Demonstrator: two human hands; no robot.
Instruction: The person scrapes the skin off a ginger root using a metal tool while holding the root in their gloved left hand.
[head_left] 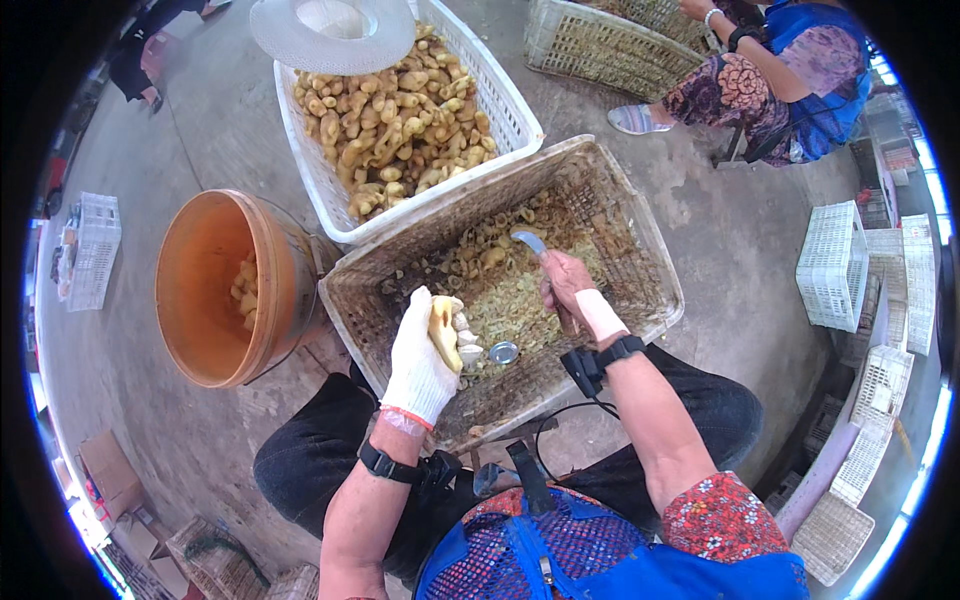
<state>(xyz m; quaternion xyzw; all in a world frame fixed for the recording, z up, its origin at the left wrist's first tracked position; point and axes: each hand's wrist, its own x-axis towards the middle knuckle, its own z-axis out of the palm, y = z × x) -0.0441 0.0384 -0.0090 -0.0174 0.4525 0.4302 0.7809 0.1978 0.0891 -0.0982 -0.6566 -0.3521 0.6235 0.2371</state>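
Note:
My left hand, in a white knit glove, is closed around a knob of ginger whose pale yellow side faces my right. In my bare right hand is a small knife with a curved blade. The blade points away to the upper left, apart from the ginger. Both hands are over a dirty, once-white plastic crate between my knees. Ginger peelings cover its bottom. A small round metal object lies among them near my left fingers; its kind is unclear.
Beyond stands a white crate heaped with unpeeled ginger, a pale brimmed hat on its corner. An orange bucket at left holds some ginger pieces. Another person sits at upper right by a crate. Stacked crates line the right.

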